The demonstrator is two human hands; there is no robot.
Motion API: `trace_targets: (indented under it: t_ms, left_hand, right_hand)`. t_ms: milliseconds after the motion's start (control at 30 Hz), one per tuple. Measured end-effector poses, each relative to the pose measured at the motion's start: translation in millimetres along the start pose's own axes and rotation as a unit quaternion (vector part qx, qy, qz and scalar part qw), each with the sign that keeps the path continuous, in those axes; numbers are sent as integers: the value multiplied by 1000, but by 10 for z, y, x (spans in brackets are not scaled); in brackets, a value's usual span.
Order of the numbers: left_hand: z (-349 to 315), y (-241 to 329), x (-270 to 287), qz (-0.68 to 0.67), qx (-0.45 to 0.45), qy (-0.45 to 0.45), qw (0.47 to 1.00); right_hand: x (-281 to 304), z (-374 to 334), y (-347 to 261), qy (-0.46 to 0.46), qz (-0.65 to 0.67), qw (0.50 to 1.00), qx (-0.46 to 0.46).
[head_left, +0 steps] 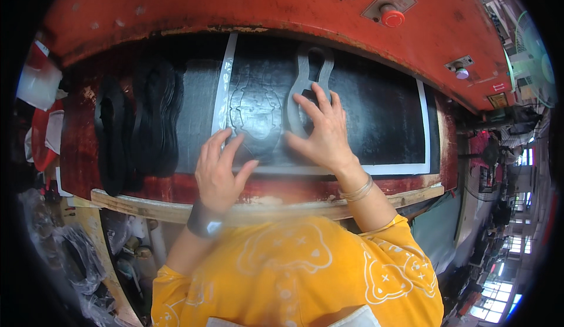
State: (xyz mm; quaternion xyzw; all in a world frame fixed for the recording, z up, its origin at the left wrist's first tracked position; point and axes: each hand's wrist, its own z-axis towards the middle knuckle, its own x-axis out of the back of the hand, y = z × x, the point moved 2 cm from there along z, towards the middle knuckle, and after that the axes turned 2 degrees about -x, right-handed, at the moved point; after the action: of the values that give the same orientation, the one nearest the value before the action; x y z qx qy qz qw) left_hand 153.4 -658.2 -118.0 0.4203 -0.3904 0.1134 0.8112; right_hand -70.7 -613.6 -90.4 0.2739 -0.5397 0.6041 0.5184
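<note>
A grey sole-shaped cutting die [292, 107] stands on a black sheet [376, 121]. My right hand [326, 130] is on the die, its fingertips at the middle bar and its thumb by the lower left edge. Left of the die, a sole-shaped outline [257, 113] is cut into the sheet. My left hand [220, 165] is at the lower left edge of that outline, fingers and thumb apart, nothing held. Whether its fingertips press on the sheet I cannot tell.
Stacks of black sole-shaped pieces [155, 115] lie at the left of the board. A red machine beam [282, 4] with a red push button [392, 16] spans the far side. White strips [399, 168] border the sheet. A wooden rail [153, 206] runs along the near edge.
</note>
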Motion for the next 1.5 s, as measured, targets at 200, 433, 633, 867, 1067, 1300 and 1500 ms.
trace_targets:
  t_ms: [200, 433, 633, 867, 1067, 1300, 1500]
  left_hand:
    - [81, 200, -133, -35, -65, 21, 997]
    - [402, 301, -636, -166, -157, -70, 971]
    - [888, 212, -752, -132, -119, -46, 983]
    - [1167, 242, -824, -63, -70, -43, 995]
    - [1141, 239, -823, -58, -84, -31, 994]
    - [1105, 194, -874, -22, -79, -38, 996]
    - [784, 221, -854, -42, -88, -49, 994]
  right_hand:
    - [527, 276, 1187, 276, 137, 951, -34]
    - [1864, 883, 2823, 617, 64, 753, -218]
    - [1841, 904, 2997, 585, 273, 748, -154]
    - [758, 60, 1867, 35, 311, 904, -292]
    - [423, -203, 1141, -52, 66, 996, 3]
    - [437, -304, 1000, -46, 51, 997, -21]
    - [633, -203, 989, -306, 45, 949, -58]
